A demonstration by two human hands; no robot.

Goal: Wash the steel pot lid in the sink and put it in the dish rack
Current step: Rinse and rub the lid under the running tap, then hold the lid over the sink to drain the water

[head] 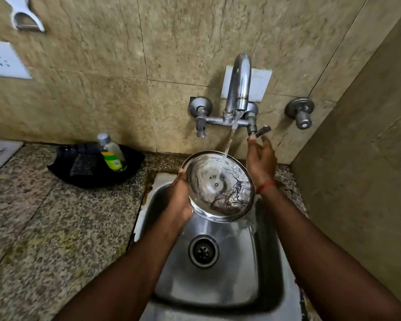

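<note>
Over the sink (pixel 218 269), left hand (pixel 180 200) grips steel pot lid (pixel 218 186) under running water; right hand (pixel 261 158), open, fingers tap lever (pixel 262 130). Rinsing underway; racking remains.

Far left on my speckled granite counter (pixel 56 228) sits a black tray (pixel 88 172) against the wall, with a clear bottle (pixel 111 154), green-labelled, standing upright in it. A white socket plate (pixel 2 60) is fixed to the beige tiled wall (pixel 102 54) at far left. A round steel knob (pixel 301 113) sticks out at right.
</note>
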